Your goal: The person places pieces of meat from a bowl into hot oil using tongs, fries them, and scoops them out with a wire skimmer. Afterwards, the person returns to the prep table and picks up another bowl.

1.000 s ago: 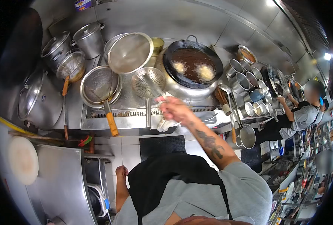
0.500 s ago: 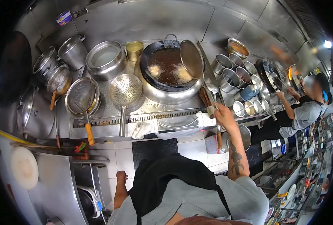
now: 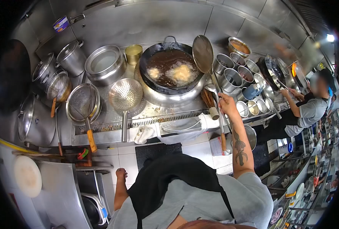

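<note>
My right hand (image 3: 227, 105) is closed around the handle of a long-handled round skimmer (image 3: 203, 53). The skimmer's dark, broad head is raised over the right rim of a black wok (image 3: 146, 78). Dark bubbling oil (image 3: 163, 59) fills the wok, and two pale, foamy pieces of frying food float in it: a small one (image 3: 153, 73) at left and a larger one (image 3: 182, 72) at right. Beside the skimmer handle lie a bamboo brush (image 3: 213, 110) and a metal ladle (image 3: 210, 87). Low at my side, my left hand (image 3: 121, 173) has curled fingers and nothing visible in it.
A perforated strainer (image 3: 126, 93), a mesh sieve (image 3: 83, 101), a big pot (image 3: 105, 65) and a gold tin (image 3: 133, 54) stand left of the wok. Several metal canisters (image 3: 230, 80) are at right. Further right, a co-worker (image 3: 310, 107) works at another wok.
My right hand has shifted the skimmer rightward, off the oil to the wok's rim. More of the larger frying piece shows now. My left hand has risen slightly.
</note>
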A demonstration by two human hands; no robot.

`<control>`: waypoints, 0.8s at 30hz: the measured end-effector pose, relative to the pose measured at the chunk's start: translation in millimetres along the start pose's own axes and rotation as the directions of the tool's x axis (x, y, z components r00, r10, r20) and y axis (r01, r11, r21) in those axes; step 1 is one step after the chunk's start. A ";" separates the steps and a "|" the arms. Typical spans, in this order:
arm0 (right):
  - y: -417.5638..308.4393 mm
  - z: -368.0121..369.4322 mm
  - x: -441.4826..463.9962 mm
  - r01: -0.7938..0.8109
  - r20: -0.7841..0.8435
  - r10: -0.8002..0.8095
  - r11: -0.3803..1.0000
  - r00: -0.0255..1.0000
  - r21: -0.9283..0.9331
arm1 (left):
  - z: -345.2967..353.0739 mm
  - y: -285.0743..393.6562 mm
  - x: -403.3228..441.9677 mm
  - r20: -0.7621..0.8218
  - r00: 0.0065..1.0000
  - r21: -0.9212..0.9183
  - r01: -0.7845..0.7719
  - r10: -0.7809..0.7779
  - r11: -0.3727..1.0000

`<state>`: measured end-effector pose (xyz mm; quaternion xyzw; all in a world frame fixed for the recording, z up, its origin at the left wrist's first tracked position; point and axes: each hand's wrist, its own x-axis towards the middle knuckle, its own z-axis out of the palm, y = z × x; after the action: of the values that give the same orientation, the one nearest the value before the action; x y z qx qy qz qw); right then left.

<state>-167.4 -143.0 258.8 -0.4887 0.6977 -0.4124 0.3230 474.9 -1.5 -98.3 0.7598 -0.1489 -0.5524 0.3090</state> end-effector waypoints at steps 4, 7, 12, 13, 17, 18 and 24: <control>6.9 19.9 1.6 -0.137 0.075 0.127 0.980 0.989 0.147 | -19.6 -1.8 8.0 -0.046 0.994 0.046 0.098 -0.096 0.994; -9.0 33.1 -3.3 -0.295 0.178 0.245 0.886 0.953 0.358 | -33.8 -9.2 19.6 0.002 0.992 -0.009 0.128 -0.128 0.992; -25.4 30.6 -10.3 -0.388 0.287 0.264 0.691 0.921 0.610 | -51.6 -51.0 64.7 0.203 0.976 0.021 -0.087 0.081 0.996; -21.3 32.9 -9.4 -0.382 0.295 0.248 0.688 0.923 0.617 | -51.0 -46.3 59.2 0.206 0.978 -0.085 0.005 0.012 0.996; -24.0 42.7 -9.9 -0.343 0.259 0.230 0.717 0.938 0.607 | -47.2 -52.0 58.6 0.193 0.980 -0.198 0.089 -0.050 0.976; -20.9 44.3 -6.7 -0.332 0.243 0.230 0.735 0.942 0.591 | -47.9 -57.3 63.7 0.209 0.977 -0.176 0.066 -0.028 0.982; -25.6 55.0 -3.6 -0.221 0.125 0.182 0.846 0.975 0.485 | -51.7 -59.2 53.7 0.188 0.976 -0.225 0.151 -0.109 0.962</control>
<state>-108.7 -158.5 257.0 -0.3284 0.6034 -0.5228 0.5047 534.7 29.1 -165.6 0.6741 -0.0574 -0.6497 0.3466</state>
